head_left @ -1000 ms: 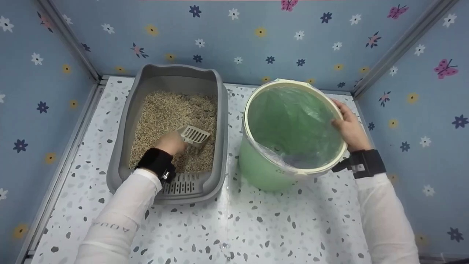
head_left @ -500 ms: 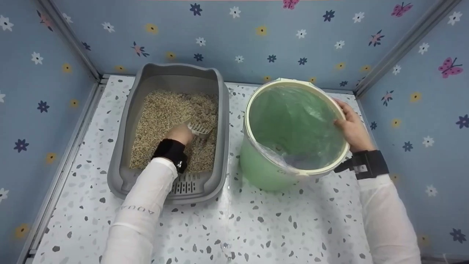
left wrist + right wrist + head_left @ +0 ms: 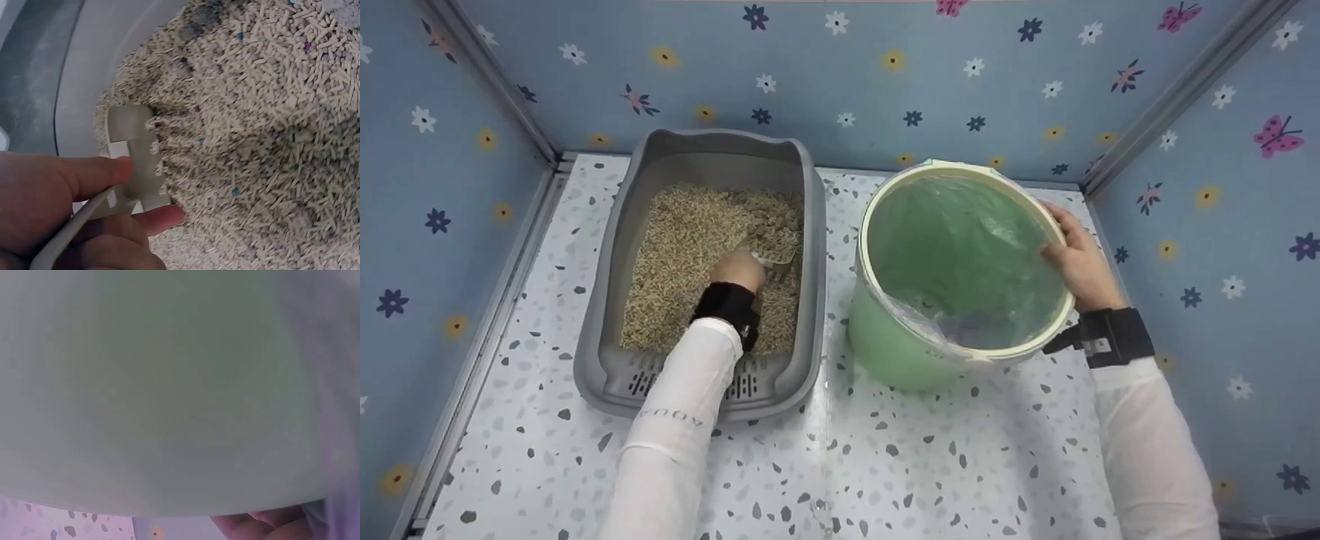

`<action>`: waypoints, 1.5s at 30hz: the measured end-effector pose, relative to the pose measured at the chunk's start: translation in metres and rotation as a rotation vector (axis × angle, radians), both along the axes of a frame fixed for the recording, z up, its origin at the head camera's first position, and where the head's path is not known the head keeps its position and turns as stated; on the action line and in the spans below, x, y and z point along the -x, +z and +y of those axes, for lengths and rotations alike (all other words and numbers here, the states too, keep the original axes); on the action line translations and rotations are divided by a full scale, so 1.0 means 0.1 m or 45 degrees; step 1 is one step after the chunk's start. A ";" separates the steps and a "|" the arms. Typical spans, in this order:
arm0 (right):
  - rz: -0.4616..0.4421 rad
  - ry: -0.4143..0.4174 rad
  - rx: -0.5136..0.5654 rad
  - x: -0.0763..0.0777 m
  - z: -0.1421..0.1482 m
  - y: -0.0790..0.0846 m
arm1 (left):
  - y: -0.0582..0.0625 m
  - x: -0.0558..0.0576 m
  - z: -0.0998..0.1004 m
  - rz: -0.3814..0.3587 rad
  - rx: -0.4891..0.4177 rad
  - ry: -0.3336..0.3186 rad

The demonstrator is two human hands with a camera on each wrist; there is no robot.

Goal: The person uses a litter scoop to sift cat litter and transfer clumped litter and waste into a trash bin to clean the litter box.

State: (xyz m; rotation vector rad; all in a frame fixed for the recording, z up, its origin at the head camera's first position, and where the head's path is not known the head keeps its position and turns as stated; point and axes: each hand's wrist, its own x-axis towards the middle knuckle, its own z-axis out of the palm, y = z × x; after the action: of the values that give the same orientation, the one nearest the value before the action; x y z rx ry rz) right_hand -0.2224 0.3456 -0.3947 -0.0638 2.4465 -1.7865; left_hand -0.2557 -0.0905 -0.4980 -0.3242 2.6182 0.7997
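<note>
In the head view my left hand [image 3: 739, 270] is inside a grey litter box [image 3: 814, 247], gripping a slotted litter scoop [image 3: 774, 259]. Seen from the left wrist, thumb and fingers close round the scoop's handle near its blade, and the blade's front part is sunk in the pellet litter [image 3: 270, 112]. Darker, clumped litter lies toward the box's back right. My right hand [image 3: 1076, 262] holds the rim of a green trash bin [image 3: 896, 345], thumb over the inside edge and fingers outside. A clear bag lines the bin, which leans slightly. The bin's wall fills most of the right wrist view.
Box and bin stand side by side on a speckled white surface [image 3: 885, 465], a narrow gap between them. Blue flowered panels [image 3: 870, 82] enclose the back and both sides, with metal rails [image 3: 495, 82] at the corners.
My left hand has moved forward and right with the scoop, whose slotted blade was above the litter and now is partly sunk in it. The right hand and bin stay put.
</note>
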 end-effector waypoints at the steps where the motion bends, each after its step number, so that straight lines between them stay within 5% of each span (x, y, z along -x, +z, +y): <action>1: -0.004 0.003 -0.011 0.00 0.00 0.00 | -0.02 0.00 0.01 0.005 -0.004 0.009; 13: -0.015 -0.013 -0.033 -0.01 0.01 0.00 | -0.23 0.10 0.10 0.028 -0.012 0.152; 21: -0.021 -0.038 0.027 0.00 0.02 -0.01 | -0.28 0.11 0.08 0.051 -0.059 0.173; 26: -0.016 -0.041 0.020 -0.01 0.02 -0.01 | -0.37 0.10 0.05 0.088 -0.049 0.096; 31: -0.014 -0.017 0.016 0.00 0.01 0.00 | -0.47 0.12 0.03 0.012 -0.001 -0.069; 36: -0.011 -0.019 0.003 0.00 0.01 0.01 | -0.52 0.15 0.01 -0.001 0.042 -0.149; 40: 0.002 -0.020 -0.015 0.01 0.01 0.00 | -0.54 0.17 -0.01 0.017 0.042 -0.153; 45: -0.001 -0.021 -0.025 0.00 0.00 0.00 | -0.54 0.14 -0.03 0.075 -0.028 -0.050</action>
State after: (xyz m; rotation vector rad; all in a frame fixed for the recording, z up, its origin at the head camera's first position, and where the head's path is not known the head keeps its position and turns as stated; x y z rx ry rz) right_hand -0.2225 0.3458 -0.3944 -0.0415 2.4705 -1.7680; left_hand -0.2701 -0.0938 -0.5516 -0.2458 2.6595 0.8358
